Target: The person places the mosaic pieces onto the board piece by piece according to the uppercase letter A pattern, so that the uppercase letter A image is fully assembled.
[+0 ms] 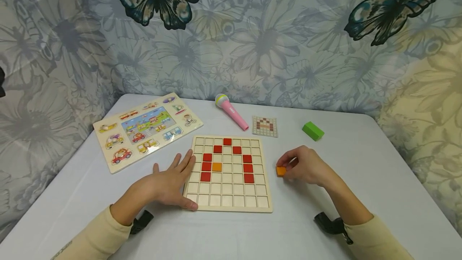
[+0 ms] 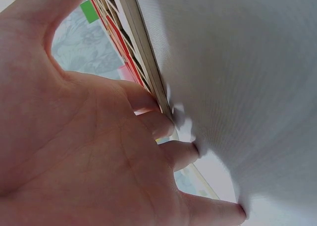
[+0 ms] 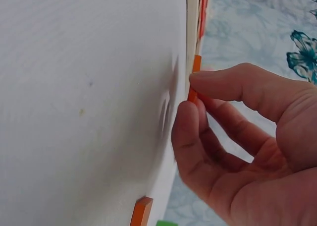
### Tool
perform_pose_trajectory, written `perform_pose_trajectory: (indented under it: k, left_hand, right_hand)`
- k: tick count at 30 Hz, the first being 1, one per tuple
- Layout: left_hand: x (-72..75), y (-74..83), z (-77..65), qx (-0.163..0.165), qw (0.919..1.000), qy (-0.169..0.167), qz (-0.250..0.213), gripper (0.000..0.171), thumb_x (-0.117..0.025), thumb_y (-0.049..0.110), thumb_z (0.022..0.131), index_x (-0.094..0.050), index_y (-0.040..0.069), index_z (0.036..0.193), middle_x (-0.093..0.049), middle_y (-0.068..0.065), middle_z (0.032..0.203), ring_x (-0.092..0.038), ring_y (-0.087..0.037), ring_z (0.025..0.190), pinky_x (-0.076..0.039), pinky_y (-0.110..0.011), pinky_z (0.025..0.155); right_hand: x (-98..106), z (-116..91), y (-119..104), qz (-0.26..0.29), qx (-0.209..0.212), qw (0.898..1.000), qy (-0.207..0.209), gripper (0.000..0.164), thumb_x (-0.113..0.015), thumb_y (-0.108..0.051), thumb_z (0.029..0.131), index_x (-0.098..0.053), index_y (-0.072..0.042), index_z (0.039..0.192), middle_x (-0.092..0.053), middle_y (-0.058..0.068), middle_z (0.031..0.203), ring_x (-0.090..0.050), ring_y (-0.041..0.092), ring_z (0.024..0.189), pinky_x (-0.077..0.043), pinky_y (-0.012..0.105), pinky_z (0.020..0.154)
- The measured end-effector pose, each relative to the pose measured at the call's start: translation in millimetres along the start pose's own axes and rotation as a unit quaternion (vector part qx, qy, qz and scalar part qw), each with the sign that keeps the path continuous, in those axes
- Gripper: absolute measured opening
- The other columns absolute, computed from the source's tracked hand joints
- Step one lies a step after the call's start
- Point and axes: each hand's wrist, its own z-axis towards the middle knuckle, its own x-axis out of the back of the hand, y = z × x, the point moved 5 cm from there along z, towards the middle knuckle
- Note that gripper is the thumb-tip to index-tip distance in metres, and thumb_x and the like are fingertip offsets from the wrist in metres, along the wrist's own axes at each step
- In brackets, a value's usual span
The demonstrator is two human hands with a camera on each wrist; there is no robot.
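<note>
A wooden grid board lies flat on the table, with several red tiles set in an arch and one orange tile in a cell beside the left red column. Along the board's left edge rests my left hand, fingers spread, thumb at the near left corner. My right hand, just right of the board, pinches an orange tile between thumb and fingers. Another orange tile lies on the tabletop in the right wrist view; the head view does not show it.
Behind the board are a small pattern card, a pink toy microphone and a green block. A picture puzzle board lies at the back left. Patterned cloth hangs behind the white table.
</note>
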Motion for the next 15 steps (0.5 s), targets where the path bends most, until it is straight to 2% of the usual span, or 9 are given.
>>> perform_pose_trajectory:
  k: [15]
  left_hand:
    - [0.2,0.3,-0.9,0.003,1.0000,-0.001,0.003,0.137,-0.084,0.069,0.073,-0.011,0.003,0.167,0.006,-0.013,0.177,-0.004,-0.045,0.161,-0.010,-0.093,0.102]
  right_hand:
    - [-1.8,14.1,-16.4,0.022,0.028,0.999,0.025,0.024,-0.084,0.000,0.077,-0.082,-0.011,0.098,-0.073,0.005,0.095,-0.063,0.021,0.081,-0.054,0.030,0.071]
